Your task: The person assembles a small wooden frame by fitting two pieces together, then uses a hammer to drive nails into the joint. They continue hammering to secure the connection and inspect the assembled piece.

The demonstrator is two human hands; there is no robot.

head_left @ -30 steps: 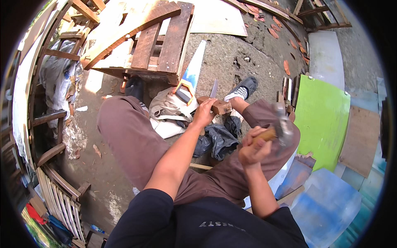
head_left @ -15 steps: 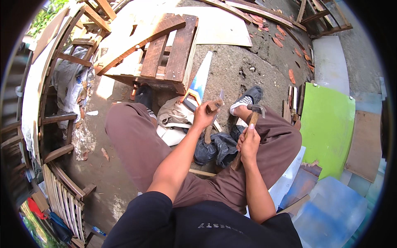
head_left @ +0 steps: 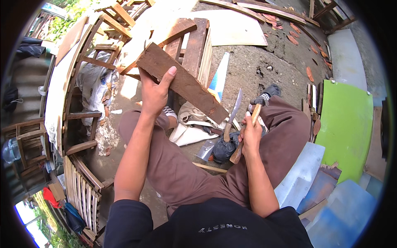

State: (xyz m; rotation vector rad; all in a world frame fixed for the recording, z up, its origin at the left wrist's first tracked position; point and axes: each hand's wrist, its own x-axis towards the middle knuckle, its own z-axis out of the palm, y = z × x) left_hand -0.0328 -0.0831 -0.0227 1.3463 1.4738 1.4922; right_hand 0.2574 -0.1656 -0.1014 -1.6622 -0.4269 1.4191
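Observation:
My left hand grips a dark brown wooden board at its side, thumb on the upper face. The board is raised and slants from upper left down toward my lap. In my right hand, closed round the wooden handle, is a hammer; its head points away from me, above my right shoe. Between the two hands a large knife with a curved wooden handle leans by a black plastic bag. Beyond the board shows the blade of a handsaw, its grip mostly hidden.
A slatted wooden stand with a loose plank on it stands ahead. Cream cloth lies between my feet. Wooden frames line the left. At right lie a green panel and blue-grey sheets.
My left hand has moved left and turned the board from end-on to broadside. The hammer stays in my right hand. The knife now shows fully, and the whole view has shifted slightly.

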